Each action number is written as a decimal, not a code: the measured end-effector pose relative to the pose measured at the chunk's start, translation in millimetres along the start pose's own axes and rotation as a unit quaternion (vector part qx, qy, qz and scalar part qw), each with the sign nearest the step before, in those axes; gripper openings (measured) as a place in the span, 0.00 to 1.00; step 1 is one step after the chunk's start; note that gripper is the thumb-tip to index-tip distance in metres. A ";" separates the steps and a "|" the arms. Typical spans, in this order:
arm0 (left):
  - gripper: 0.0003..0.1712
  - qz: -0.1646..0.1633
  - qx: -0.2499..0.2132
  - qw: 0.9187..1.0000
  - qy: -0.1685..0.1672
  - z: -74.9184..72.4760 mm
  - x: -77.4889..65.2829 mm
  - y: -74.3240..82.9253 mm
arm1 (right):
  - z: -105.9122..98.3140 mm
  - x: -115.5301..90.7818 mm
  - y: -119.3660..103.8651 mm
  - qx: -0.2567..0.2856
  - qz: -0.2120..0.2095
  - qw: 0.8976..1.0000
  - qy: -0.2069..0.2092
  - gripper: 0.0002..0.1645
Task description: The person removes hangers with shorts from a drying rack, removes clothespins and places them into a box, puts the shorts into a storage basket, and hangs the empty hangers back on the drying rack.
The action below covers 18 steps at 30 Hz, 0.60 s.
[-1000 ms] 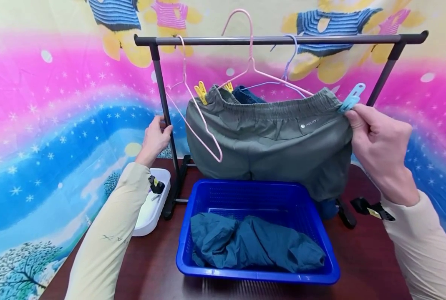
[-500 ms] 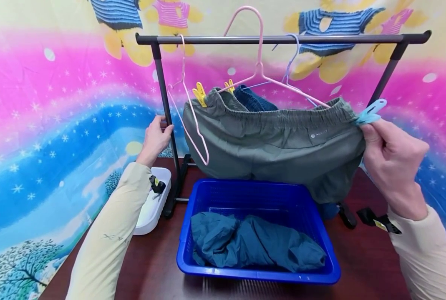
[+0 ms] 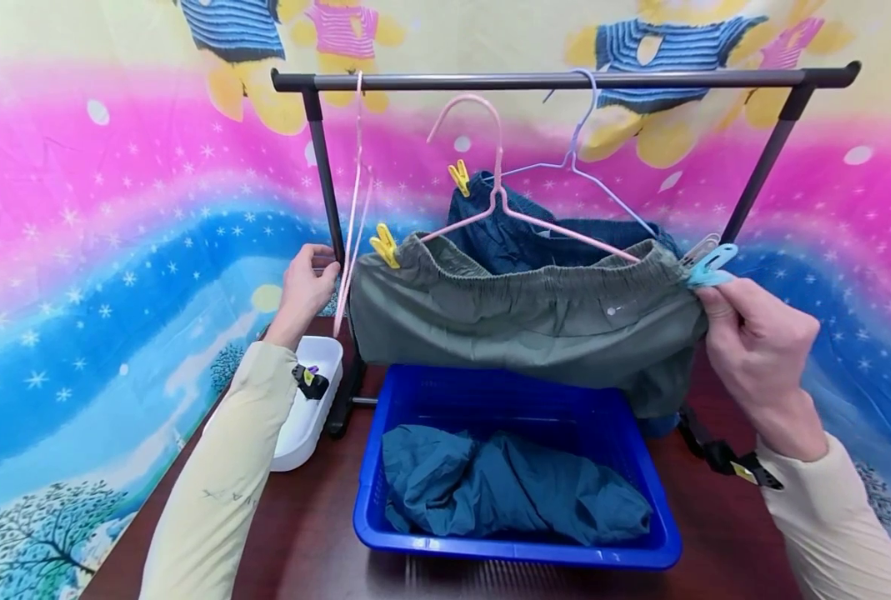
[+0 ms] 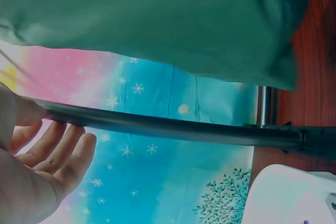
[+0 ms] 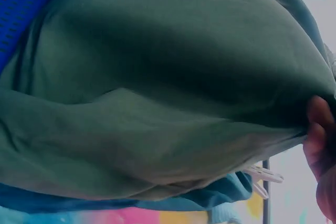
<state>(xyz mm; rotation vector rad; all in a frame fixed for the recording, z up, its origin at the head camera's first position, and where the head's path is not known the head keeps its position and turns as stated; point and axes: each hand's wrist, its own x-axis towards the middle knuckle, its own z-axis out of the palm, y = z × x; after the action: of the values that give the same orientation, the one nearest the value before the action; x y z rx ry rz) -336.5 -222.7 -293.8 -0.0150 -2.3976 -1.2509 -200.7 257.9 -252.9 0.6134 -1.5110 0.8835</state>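
Observation:
My left hand (image 3: 306,287) holds the black left post (image 3: 323,171) of the clothes rack; in the left wrist view, thumb and fingers meet round that pole. With my right hand (image 3: 763,362) I pinch the right end of the waistband of grey-green shorts (image 3: 520,321), right by a light blue clothespin (image 3: 713,265). A pink hanger (image 3: 498,171) sits inside the waistband, its hook below the rail. At the left end of the waistband, a yellow clothespin (image 3: 385,246) is clipped on. Grey-green fabric fills most of the right wrist view.
Dark blue shorts (image 3: 483,225) hang behind on a lilac hanger (image 3: 571,154) from the rail (image 3: 453,81). Another pink hanger (image 3: 351,217) hangs at the rail's left end. Below stands a blue basket (image 3: 516,554) holding teal cloth (image 3: 513,492). A white tray (image 3: 287,454) stands left.
My right hand went out right, then came back left and down. The grey-green shorts and their hanger dropped, the hook passing below the rail. The other pink hanger swung round; my left hand stayed.

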 end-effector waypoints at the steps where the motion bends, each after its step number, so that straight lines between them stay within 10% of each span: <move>1: 0.20 0.001 -0.002 1.000 -0.001 -0.6 -0.8 -1.2 | -0.8 -2.6 2.6 -0.001 0.002 1.000 -0.008 0.19; 18: 0.17 -0.006 -0.059 0.997 -0.048 -8.5 -48.1 -8.0 | -7.1 -31.2 13.2 0.008 0.050 0.995 -0.090 0.10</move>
<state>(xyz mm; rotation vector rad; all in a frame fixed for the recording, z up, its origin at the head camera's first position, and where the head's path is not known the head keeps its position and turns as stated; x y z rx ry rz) -291.4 -225.1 -314.1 -0.0995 -2.4031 -1.4269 -202.8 267.7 -286.0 0.6477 -1.7105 0.9385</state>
